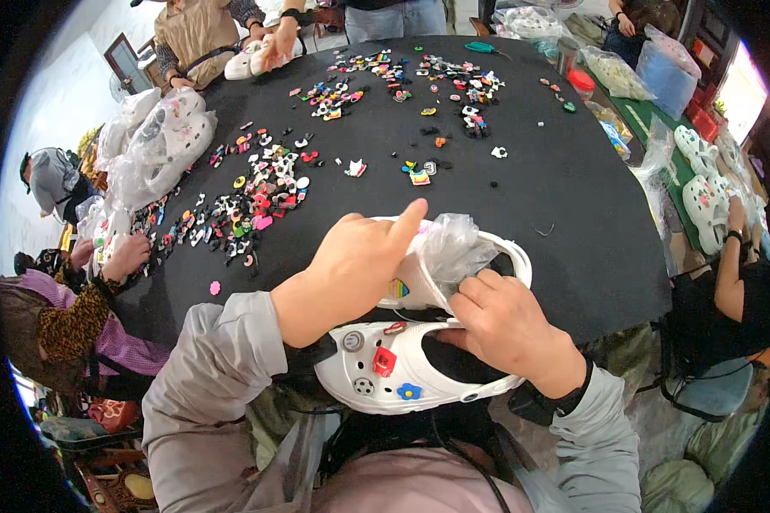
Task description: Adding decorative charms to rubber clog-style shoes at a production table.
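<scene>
Two white clogs lie side by side in front of me at the table edge. The near clog carries a red charm, a soccer-ball charm, a grey smiley charm and a blue flower charm. Crumpled clear plastic fills the opening of the far clog, which has a striped charm. My left hand grips the far clog's toe, one finger stretched out and the rest hidden. My right hand is closed on the clogs' adjoining rims, its thumb inside the near one.
Loose charms are heaped across the black table. Bagged clogs stand at the left, green scissors at the far edge. People work at left, far side and right, where a green table holds more clogs.
</scene>
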Action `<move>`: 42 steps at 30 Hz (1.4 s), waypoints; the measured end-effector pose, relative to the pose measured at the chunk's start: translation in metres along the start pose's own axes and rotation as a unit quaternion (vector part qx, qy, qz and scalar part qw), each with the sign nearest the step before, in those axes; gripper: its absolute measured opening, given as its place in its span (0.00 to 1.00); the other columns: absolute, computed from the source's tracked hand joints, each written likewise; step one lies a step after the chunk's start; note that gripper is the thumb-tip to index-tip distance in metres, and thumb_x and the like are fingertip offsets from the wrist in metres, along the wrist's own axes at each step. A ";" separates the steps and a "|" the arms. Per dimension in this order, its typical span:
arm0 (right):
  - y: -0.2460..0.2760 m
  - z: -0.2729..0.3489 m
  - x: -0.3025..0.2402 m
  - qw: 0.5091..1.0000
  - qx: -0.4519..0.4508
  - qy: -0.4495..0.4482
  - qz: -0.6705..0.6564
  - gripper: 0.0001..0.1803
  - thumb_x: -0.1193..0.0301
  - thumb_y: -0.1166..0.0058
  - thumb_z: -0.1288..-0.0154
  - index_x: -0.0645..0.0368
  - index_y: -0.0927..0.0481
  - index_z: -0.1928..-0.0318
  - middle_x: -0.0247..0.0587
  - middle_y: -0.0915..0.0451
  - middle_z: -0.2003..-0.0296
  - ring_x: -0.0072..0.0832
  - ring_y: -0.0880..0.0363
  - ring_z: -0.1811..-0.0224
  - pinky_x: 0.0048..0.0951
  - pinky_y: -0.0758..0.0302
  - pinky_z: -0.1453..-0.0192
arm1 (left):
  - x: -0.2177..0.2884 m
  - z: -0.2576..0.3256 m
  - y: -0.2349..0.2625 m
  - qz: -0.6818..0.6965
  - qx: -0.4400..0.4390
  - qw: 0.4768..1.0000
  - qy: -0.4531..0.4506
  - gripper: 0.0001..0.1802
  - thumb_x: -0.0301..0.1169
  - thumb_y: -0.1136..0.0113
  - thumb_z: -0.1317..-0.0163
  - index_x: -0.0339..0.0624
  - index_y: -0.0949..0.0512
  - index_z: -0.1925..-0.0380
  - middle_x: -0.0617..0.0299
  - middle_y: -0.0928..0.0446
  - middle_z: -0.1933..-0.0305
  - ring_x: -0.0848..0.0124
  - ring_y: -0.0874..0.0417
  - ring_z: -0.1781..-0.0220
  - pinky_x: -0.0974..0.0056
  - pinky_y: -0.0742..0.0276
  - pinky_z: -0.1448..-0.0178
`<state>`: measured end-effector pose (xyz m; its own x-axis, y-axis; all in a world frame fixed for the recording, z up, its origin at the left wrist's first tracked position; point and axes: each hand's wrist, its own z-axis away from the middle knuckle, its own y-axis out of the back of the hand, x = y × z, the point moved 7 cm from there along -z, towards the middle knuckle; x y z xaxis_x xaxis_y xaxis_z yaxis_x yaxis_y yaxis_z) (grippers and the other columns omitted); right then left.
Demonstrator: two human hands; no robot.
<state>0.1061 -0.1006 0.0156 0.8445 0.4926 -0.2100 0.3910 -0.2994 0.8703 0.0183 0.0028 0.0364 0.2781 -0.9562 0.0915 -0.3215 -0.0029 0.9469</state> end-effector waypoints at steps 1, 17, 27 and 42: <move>0.000 0.001 0.001 1.000 0.000 -0.017 0.004 0.16 0.62 0.33 0.56 0.57 0.23 0.72 0.37 0.26 0.72 0.34 0.25 0.67 0.34 0.27 0.68 | -0.002 0.003 0.003 0.010 -0.015 0.999 0.031 0.36 0.24 0.39 0.49 0.32 0.39 0.38 0.52 0.21 0.72 0.51 0.20 0.70 0.51 0.26 0.64; 0.006 0.009 0.001 0.999 -0.011 -0.013 0.034 0.13 0.65 0.36 0.52 0.57 0.23 0.69 0.38 0.22 0.69 0.37 0.23 0.65 0.37 0.27 0.65 | -0.073 0.120 0.000 0.337 0.122 0.879 0.315 0.19 0.22 0.42 0.38 0.33 0.28 0.47 0.55 0.18 0.59 0.72 0.18 0.57 0.66 0.23 0.51; 0.161 0.117 0.125 0.892 0.219 -0.259 0.301 0.13 0.75 0.39 0.53 0.62 0.25 0.65 0.50 0.24 0.64 0.48 0.25 0.59 0.44 0.27 0.57 | -0.025 0.177 -0.043 0.066 0.007 0.963 0.260 0.29 0.39 0.38 0.41 0.35 0.30 0.43 0.41 0.37 0.34 0.43 0.40 0.31 0.43 0.46 0.30; 0.213 0.280 0.347 0.665 0.178 -0.596 0.413 0.15 0.64 0.42 0.41 0.61 0.23 0.59 0.49 0.21 0.58 0.47 0.24 0.52 0.45 0.25 0.49 | -0.017 0.150 -0.060 -0.070 -0.008 0.963 0.259 0.25 0.41 0.46 0.34 0.44 0.30 0.39 0.46 0.38 0.31 0.45 0.39 0.30 0.35 0.43 0.35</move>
<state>0.5849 -0.2219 0.0030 0.4318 -0.8947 -0.1140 -0.5039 -0.3441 0.7922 -0.1033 -0.0245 -0.0686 0.7338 -0.6720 0.0997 -0.2349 -0.1132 0.9654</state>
